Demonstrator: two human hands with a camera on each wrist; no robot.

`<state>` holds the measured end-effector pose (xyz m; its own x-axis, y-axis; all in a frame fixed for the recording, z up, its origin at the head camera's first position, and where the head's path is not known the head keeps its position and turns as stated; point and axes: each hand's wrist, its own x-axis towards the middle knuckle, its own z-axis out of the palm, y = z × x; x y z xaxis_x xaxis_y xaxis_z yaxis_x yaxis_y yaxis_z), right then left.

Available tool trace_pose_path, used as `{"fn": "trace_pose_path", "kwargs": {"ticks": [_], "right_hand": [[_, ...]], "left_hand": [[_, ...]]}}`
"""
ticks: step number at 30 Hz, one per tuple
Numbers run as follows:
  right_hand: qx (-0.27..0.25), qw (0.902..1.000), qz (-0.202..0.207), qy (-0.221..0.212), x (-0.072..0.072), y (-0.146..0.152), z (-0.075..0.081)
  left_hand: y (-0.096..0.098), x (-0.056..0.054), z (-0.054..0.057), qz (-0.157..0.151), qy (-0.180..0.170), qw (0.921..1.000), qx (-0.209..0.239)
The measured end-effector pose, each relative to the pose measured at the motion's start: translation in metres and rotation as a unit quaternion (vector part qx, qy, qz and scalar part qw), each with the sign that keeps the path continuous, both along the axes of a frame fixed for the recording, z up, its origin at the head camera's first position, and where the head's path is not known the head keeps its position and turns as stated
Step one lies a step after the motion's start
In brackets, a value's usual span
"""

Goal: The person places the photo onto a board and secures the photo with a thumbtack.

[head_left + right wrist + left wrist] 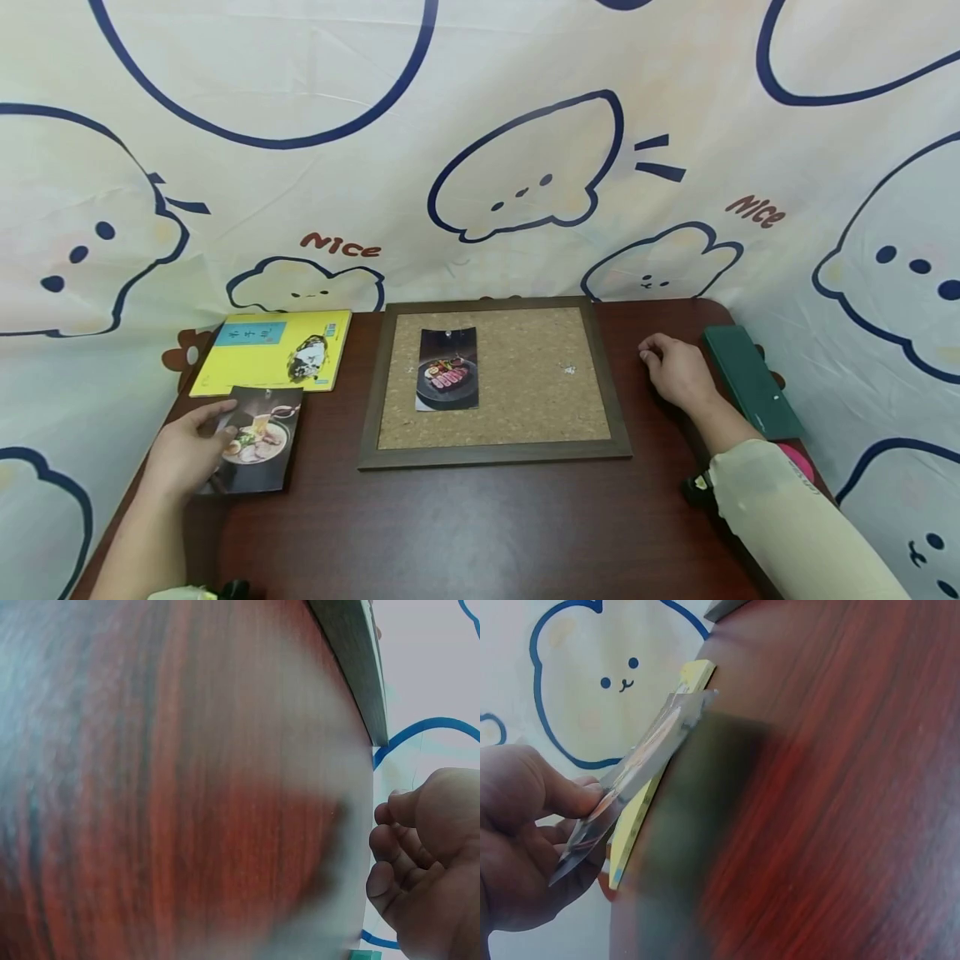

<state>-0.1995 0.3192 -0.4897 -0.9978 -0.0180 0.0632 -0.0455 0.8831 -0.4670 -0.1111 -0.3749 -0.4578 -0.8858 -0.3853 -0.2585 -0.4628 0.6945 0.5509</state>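
Note:
My left hand (pixel 180 454) pinches a photo card (pixel 258 442) of a noodle bowl by its left edge, thumb on top. The left wrist view shows the card (pixel 641 765) edge-on, raised above the table. My right hand (pixel 678 371) is at the right of the table, fingers loosely curled, with nothing visible in it; the right wrist view shows the same hand (pixel 435 862). Between the hands lies a framed cork board (pixel 525 417). A second photo card (pixel 447 371), of sliced meat on a dark plate, is on the board's left half, with a clear pin (pixel 448 334) at its top.
Small clear pins (pixel 569 369) sit on the board's right half. A yellow book (pixel 262 371) lies at the back left. Beside my right forearm is a dark green box (pixel 752 383), with a pink object (pixel 797 460) partly hidden by the sleeve. Printed cloth (pixel 510 267) surrounds the brown table (pixel 480 525).

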Motion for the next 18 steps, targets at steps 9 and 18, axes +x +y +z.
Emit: {"fn": "trace_pose_path", "kwargs": {"ticks": [9,18], "right_hand": [[-0.006,1.0,-0.001,-0.005,-0.001,-0.006,0.001],[-0.015,0.9998,0.013,0.003,0.0,-0.018,0.006]], "left_hand": [[0.02,-0.007,0.011,0.001,0.003,0.9994,0.035],[0.036,-0.015,0.018,-0.02,0.018,0.9984,0.05]]}}
